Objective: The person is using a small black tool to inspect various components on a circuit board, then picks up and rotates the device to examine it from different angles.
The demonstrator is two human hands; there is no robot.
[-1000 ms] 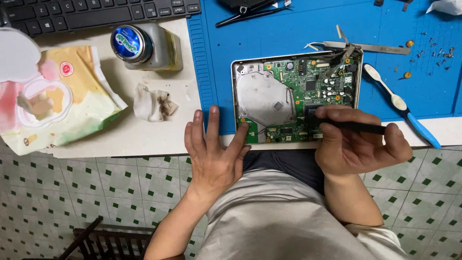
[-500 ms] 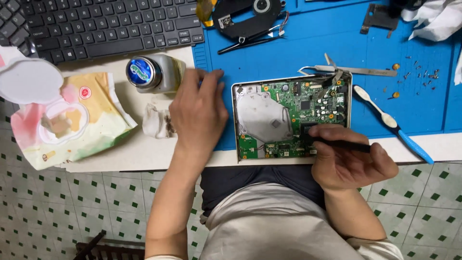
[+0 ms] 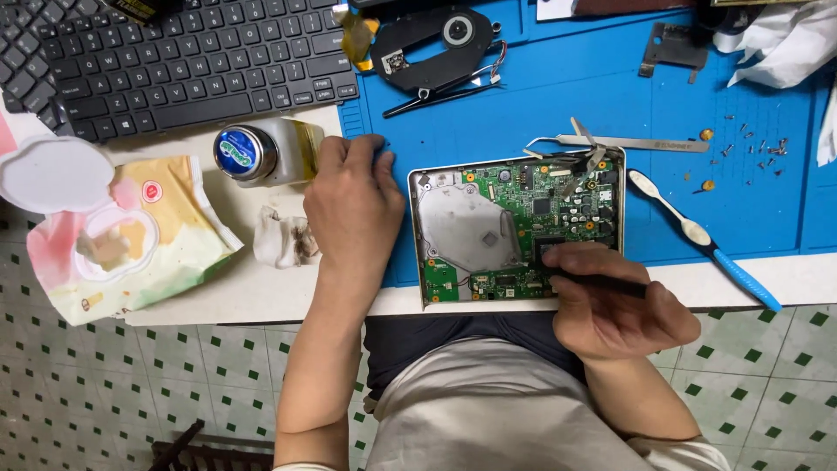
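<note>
Low and right of centre in the frame, the right hand [image 3: 615, 305] lay curled at the table's front edge, its fingers closed around a thin black tool [image 3: 602, 282] that ran roughly level, tip toward the left. That tip rested on the lower part of the circuit board [image 3: 558, 218] — a green board crowded with small chips, set in a pale metal frame, with a dull silver shield plate [image 3: 466, 231] covering its left half. The board sat at the centre of the frame, on the near edge of the blue work mat [image 3: 523, 113].

Left of the board, the left hand [image 3: 353, 205] stretched up from the forearm, back of the hand upward, fingers together and bent forward at the blue-capped glass jar [image 3: 266, 153]; whether they gripped it I could not tell.

A crumpled, stained wipe [image 3: 281, 237] lay just left of that hand, and a pack of wet wipes [image 3: 122, 244] further left. Right of the board lay a blue-and-white toothbrush [image 3: 702, 237], with metal tweezers [image 3: 628, 142] just beyond the board — and a black keyboard [image 3: 187, 57] in the upper left.
</note>
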